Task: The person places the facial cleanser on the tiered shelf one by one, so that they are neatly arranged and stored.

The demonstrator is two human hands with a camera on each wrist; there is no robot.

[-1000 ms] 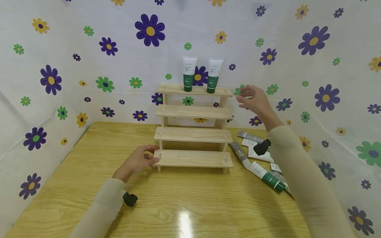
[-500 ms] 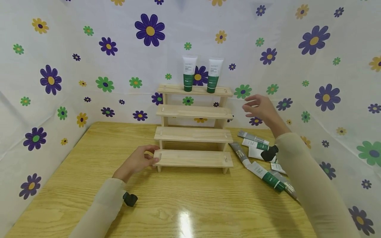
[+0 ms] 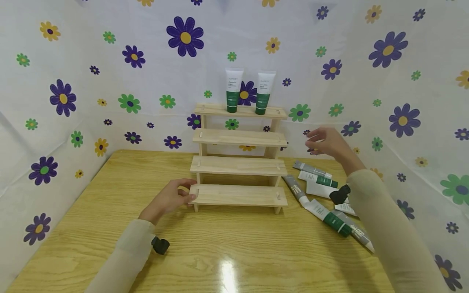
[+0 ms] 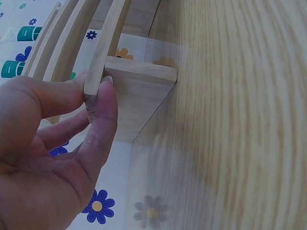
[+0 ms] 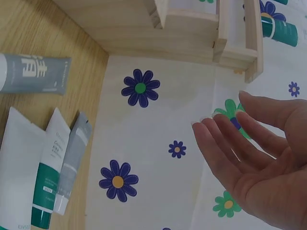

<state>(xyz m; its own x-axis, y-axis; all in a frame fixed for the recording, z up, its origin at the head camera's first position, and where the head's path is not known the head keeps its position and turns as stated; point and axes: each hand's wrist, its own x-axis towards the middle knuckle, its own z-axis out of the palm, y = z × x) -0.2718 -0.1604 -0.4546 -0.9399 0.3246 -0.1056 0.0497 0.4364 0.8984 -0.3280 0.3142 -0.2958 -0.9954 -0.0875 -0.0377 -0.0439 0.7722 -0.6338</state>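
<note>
A four-tier wooden shelf (image 3: 239,165) stands on the table. My left hand (image 3: 171,198) pinches the left end of its lowest board (image 4: 102,67) between thumb and fingers. On the top tier two white-and-green squeeze tubes stand upright on their caps, a left tube (image 3: 233,90) and a right tube (image 3: 264,92). My right hand (image 3: 327,142) hovers in the air to the right of the shelf, fingers loosely bent and holding nothing. Below it lies a group of tubes, among them a white-and-green tube (image 3: 327,217) and a grey tube (image 3: 295,189).
More tubes lie at the right, including a grey tube (image 3: 311,168) at the back and a white tube (image 5: 20,167). A flower-patterned cloth (image 3: 154,73) encloses the wooden table (image 3: 220,248) at the back and sides.
My right hand has moved down and to the right, away from the top tier, uncovering more of the lying tubes. The left hand keeps its hold on the shelf.
</note>
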